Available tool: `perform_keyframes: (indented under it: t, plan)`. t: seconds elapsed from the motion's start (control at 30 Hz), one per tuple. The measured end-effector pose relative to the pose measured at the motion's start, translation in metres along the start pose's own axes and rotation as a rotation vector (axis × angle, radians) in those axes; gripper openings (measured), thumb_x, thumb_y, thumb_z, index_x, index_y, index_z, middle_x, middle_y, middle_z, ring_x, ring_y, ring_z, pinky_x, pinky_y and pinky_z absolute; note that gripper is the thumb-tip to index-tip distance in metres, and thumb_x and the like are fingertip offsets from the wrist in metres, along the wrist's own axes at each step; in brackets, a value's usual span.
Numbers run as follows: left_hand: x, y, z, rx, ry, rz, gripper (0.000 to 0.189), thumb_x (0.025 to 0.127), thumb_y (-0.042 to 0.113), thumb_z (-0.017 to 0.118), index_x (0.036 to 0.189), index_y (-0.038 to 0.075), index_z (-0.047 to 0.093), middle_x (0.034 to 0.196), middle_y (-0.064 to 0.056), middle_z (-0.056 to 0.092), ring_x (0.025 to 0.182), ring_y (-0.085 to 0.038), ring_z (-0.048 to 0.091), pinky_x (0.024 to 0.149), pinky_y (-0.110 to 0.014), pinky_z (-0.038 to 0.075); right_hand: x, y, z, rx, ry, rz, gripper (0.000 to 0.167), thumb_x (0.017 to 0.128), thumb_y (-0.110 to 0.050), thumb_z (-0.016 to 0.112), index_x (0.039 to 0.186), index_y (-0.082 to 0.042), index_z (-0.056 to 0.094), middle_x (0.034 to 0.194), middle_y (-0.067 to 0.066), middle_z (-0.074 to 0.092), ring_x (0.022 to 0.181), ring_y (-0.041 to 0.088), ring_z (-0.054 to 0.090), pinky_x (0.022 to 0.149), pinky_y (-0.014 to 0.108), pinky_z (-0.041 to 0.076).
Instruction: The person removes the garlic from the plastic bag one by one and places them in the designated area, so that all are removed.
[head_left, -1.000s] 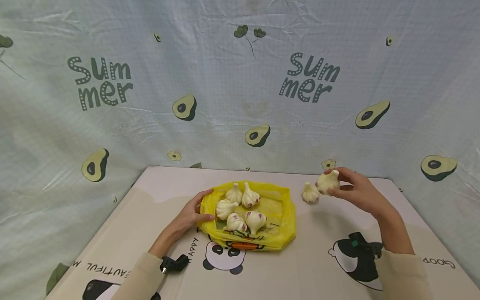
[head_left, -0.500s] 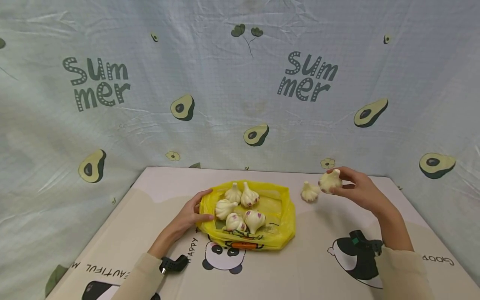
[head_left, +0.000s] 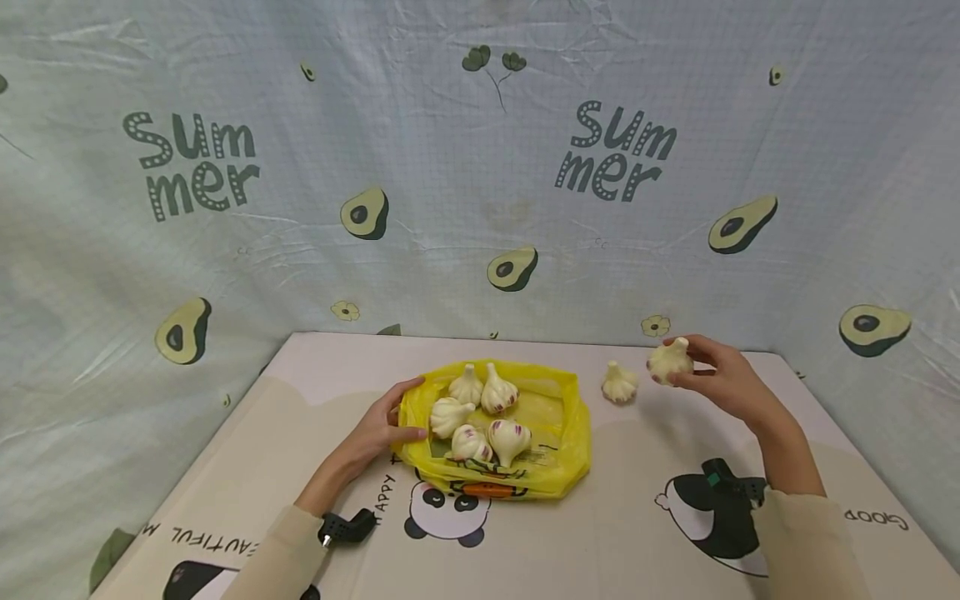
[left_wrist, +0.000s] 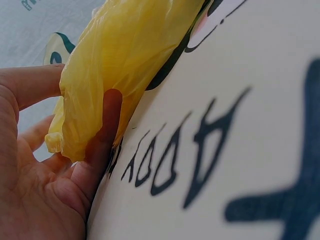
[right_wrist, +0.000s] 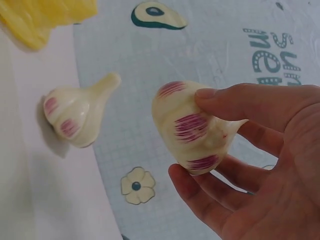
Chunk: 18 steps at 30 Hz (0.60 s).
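An avocado-print sheet (head_left: 450, 133) hangs behind the pale table (head_left: 592, 542). The right hand (head_left: 723, 382) pinches a garlic bulb (head_left: 666, 362) between thumb and fingers, right of the yellow bag (head_left: 577, 442); the left hand (head_left: 378, 432) grips the bag's left side. Five bulbs (head_left: 510, 438) lie inside the bag, and another bulb (head_left: 619, 385) sits stem-up on the table near the bag's right side.
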<state>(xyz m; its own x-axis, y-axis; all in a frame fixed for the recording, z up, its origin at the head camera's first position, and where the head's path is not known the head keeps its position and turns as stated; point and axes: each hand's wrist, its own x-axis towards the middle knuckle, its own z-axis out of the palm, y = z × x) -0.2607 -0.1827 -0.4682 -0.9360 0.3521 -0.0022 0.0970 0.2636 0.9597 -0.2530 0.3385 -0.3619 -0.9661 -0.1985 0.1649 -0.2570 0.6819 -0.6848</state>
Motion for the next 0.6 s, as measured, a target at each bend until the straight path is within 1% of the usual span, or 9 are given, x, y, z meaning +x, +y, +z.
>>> perform_keyframes:
  t: [0.07,0.1,0.17,0.33,0.5,0.53,0.6]
  plan:
    - [0.0,0.0,0.0,0.001,-0.002,0.0,0.089,0.085,0.016,0.074,0.162,0.018,0.03,0.17,-0.014,0.025,0.142,-0.04,0.046,0.112,-0.045,0.05,0.001,0.003,0.0,0.015,0.001,0.013,0.058,0.099,-0.024,0.07,0.148,-0.002,0.051,0.146,0.025,0.057,0.133,0.038,0.055,0.08,0.011,0.049]
    - [0.0,0.0,0.0,0.002,-0.001,-0.001,0.089,0.085,0.016,0.074,0.162,0.018,0.03,0.17,-0.014,0.026,0.141,-0.04,0.047,0.112,-0.045,0.05,0.002,0.005,0.001,0.023,0.001,0.019,0.059,0.099,-0.024,0.07,0.149,-0.001,0.05,0.147,0.026,0.055,0.136,0.044,0.052,0.08,0.01,0.048]
    - [0.0,0.0,0.0,0.002,0.0,-0.003,0.089,0.085,0.017,0.075,0.162,0.018,0.03,0.17,-0.014,0.026,0.14,-0.04,0.048,0.111,-0.045,0.051,0.004,0.008,0.001,0.032,0.001,0.031,0.061,0.099,-0.024,0.07,0.15,0.0,0.048,0.149,0.028,0.053,0.138,0.048,0.049,0.08,0.008,0.047]
    - [0.0,0.0,0.0,0.004,0.001,-0.003,0.089,0.085,0.017,0.075,0.162,0.018,0.03,0.169,-0.015,0.027,0.138,-0.039,0.049,0.11,-0.044,0.052,0.007,0.014,0.003,0.039,0.011,0.049,0.062,0.098,-0.026,0.071,0.149,0.0,0.048,0.149,0.029,0.052,0.139,0.049,0.047,0.08,0.008,0.045]
    - [0.0,0.0,0.0,0.004,-0.001,0.0,0.089,0.085,0.018,0.075,0.162,0.018,0.03,0.169,-0.015,0.027,0.138,-0.039,0.05,0.109,-0.043,0.052,0.008,0.021,0.005,0.045,0.028,0.03,0.06,0.098,-0.024,0.071,0.147,0.003,0.049,0.147,0.031,0.053,0.138,0.051,0.048,0.08,0.007,0.045]
    - [0.0,0.0,0.0,0.005,-0.001,0.001,0.089,0.085,0.018,0.075,0.162,0.018,0.03,0.169,-0.015,0.027,0.138,-0.039,0.05,0.109,-0.043,0.052,0.008,0.022,0.005,0.045,0.033,0.03,0.06,0.098,-0.023,0.071,0.147,0.004,0.048,0.146,0.031,0.053,0.138,0.051,0.048,0.081,0.008,0.045]
    - [0.0,0.0,0.0,0.005,-0.002,0.003,0.089,0.085,0.017,0.075,0.162,0.017,0.03,0.169,-0.015,0.027,0.137,-0.039,0.05,0.108,-0.043,0.053,0.009,0.025,0.006,0.039,0.037,0.043,0.063,0.098,-0.023,0.071,0.148,0.005,0.046,0.147,0.033,0.051,0.138,0.052,0.046,0.087,0.016,0.049]
